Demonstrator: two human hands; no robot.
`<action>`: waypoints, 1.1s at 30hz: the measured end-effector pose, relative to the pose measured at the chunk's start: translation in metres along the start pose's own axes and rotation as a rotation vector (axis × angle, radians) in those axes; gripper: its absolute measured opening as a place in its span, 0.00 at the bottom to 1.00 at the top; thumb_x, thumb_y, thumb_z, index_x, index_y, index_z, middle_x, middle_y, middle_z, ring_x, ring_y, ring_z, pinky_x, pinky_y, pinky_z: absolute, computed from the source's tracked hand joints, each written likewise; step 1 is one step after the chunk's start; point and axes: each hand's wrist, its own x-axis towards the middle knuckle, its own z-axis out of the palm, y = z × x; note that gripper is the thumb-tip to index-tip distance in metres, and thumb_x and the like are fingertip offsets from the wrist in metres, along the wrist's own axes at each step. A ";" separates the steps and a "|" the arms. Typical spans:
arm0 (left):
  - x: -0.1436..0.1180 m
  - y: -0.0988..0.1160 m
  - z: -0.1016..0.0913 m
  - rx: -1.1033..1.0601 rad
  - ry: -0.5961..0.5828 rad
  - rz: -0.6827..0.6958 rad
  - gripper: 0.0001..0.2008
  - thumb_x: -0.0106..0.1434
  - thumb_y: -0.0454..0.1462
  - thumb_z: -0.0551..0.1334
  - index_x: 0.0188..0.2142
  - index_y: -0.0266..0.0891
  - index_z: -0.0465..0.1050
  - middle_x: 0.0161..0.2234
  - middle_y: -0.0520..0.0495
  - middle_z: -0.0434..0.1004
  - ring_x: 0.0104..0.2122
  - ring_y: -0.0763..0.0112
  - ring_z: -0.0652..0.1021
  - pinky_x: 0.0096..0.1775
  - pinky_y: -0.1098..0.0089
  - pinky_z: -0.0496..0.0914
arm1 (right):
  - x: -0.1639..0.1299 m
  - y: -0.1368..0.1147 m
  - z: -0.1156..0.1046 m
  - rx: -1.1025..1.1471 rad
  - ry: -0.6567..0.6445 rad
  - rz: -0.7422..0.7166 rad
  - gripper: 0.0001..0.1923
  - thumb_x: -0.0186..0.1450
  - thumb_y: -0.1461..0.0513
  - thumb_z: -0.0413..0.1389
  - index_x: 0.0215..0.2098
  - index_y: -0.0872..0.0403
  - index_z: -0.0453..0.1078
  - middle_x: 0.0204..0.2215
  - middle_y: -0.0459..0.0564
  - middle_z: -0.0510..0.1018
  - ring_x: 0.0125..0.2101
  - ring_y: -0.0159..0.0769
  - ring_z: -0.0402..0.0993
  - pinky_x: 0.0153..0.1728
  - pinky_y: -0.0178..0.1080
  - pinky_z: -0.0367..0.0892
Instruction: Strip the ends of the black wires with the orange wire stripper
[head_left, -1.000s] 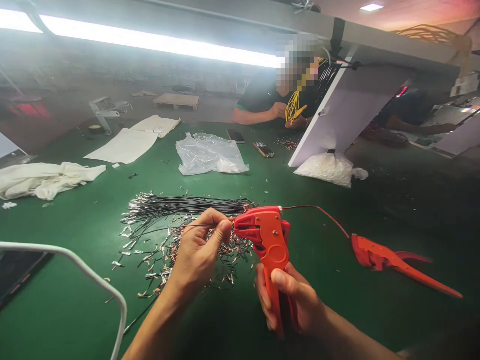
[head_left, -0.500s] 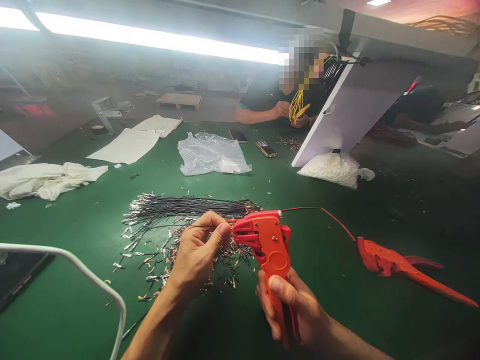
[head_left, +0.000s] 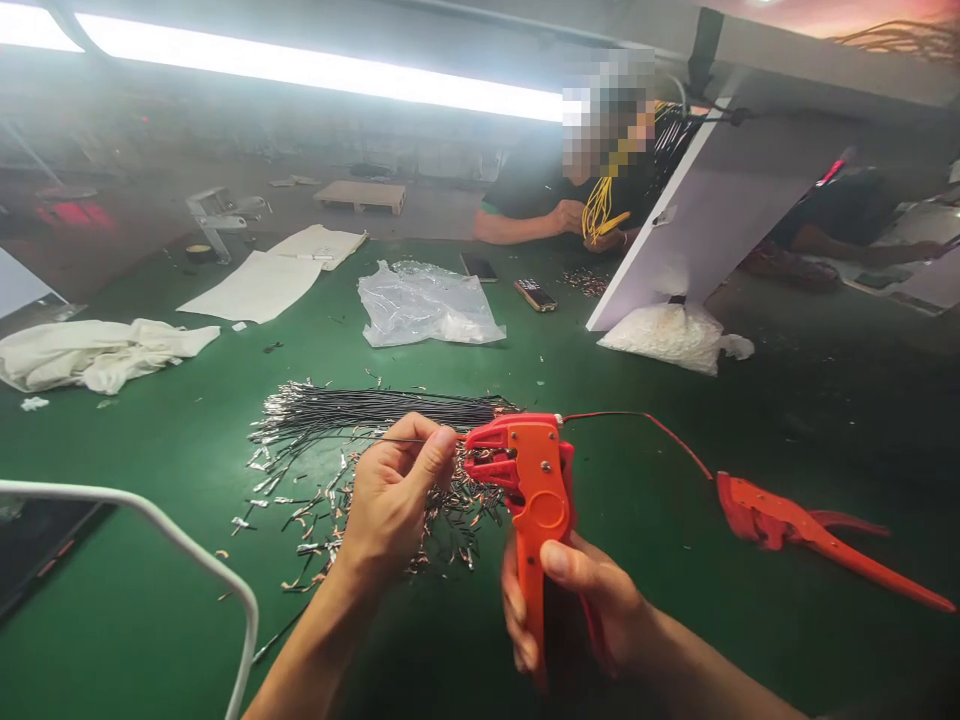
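Note:
My right hand (head_left: 577, 610) grips the handles of an orange wire stripper (head_left: 529, 490), held upright with its jaws pointing left. My left hand (head_left: 397, 495) pinches a thin black wire (head_left: 394, 440) between thumb and fingers, its end at the stripper's jaws. Just beyond my hands a bundle of black wires (head_left: 375, 408) with metal ends lies on the green table (head_left: 150, 600). Cut bits of insulation and terminals (head_left: 322, 520) are scattered under my left hand.
A second orange tool (head_left: 810, 530) lies at the right with a red wire (head_left: 660, 432) running to it. Plastic bags (head_left: 424, 305), white cloth (head_left: 97, 355), paper sheets and two phones lie farther back. A person across the table handles yellow wires (head_left: 600, 210). A white curved frame (head_left: 187, 560) sits near left.
The stripper's handles have spread apart a little in my right hand. My left hand has shifted the wire slightly at the jaws.

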 end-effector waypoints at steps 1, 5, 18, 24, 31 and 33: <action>0.000 0.002 0.000 0.024 0.019 0.017 0.15 0.61 0.45 0.64 0.25 0.38 0.67 0.19 0.56 0.65 0.20 0.79 0.65 0.25 0.76 0.59 | -0.001 -0.001 0.000 -0.019 -0.020 -0.012 0.24 0.61 0.46 0.57 0.31 0.61 0.70 0.20 0.50 0.73 0.20 0.32 0.72 0.23 0.33 0.69; -0.001 0.008 0.001 0.113 0.046 0.056 0.16 0.62 0.44 0.62 0.23 0.39 0.66 0.18 0.56 0.64 0.19 0.79 0.64 0.23 0.77 0.60 | -0.004 -0.008 0.004 -0.123 -0.098 -0.071 0.22 0.63 0.49 0.56 0.39 0.61 0.70 0.28 0.54 0.76 0.27 0.35 0.73 0.32 0.38 0.68; -0.007 0.019 -0.002 -0.035 -0.032 -0.031 0.17 0.62 0.44 0.63 0.21 0.38 0.66 0.16 0.56 0.66 0.18 0.81 0.65 0.23 0.78 0.61 | -0.011 -0.016 -0.001 -0.121 -0.263 0.010 0.34 0.57 0.59 0.63 0.60 0.56 0.63 0.41 0.54 0.73 0.42 0.43 0.72 0.53 0.57 0.59; -0.020 0.027 -0.007 -0.230 0.163 -0.199 0.15 0.55 0.43 0.69 0.21 0.37 0.69 0.17 0.57 0.66 0.16 0.84 0.65 0.21 0.80 0.60 | -0.010 -0.011 0.002 -0.118 -0.279 -0.052 0.30 0.65 0.52 0.57 0.60 0.60 0.62 0.34 0.55 0.75 0.35 0.41 0.74 0.43 0.52 0.66; -0.028 0.042 -0.002 -0.310 0.281 -0.294 0.16 0.47 0.42 0.73 0.19 0.35 0.70 0.17 0.55 0.68 0.14 0.86 0.63 0.19 0.81 0.58 | -0.009 0.002 0.004 -0.079 -0.282 -0.091 0.22 0.64 0.53 0.58 0.50 0.59 0.63 0.36 0.58 0.77 0.34 0.41 0.76 0.38 0.45 0.67; -0.028 0.043 -0.001 -0.296 0.289 -0.308 0.16 0.46 0.43 0.73 0.19 0.35 0.71 0.17 0.55 0.69 0.13 0.87 0.63 0.18 0.81 0.58 | -0.009 0.003 0.005 -0.082 -0.273 -0.109 0.21 0.64 0.53 0.58 0.49 0.58 0.63 0.36 0.59 0.77 0.35 0.41 0.76 0.39 0.46 0.67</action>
